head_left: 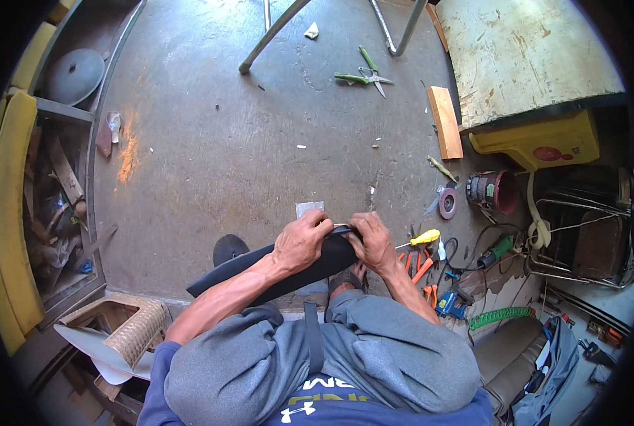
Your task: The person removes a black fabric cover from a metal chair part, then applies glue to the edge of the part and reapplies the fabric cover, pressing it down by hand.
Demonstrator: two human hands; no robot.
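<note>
A long black sheet-like piece (324, 263), perhaps upholstery material, lies slantwise above my knees, its narrow end reaching to the left under my left forearm. My left hand (301, 240) pinches its far edge, fingers curled over. Close beside it, my right hand (375, 243) grips the same edge with bent fingers and the thumb tucked beneath. Between the two hands a thin pale strip shows along the edge, too small to name. The fingertips of both hands are partly hidden. To the right of my right hand lies a yellow-handled screwdriver (425, 238).
Orange-handled pliers (422, 270), a blue power tool (455, 302) and a green coiled hose (501, 317) lie at the right. Farther off are a tape roll (447, 203), a can (500, 192), a wood block (445, 123) and green-handled shears (367, 77). Metal legs (274, 35) stand ahead.
</note>
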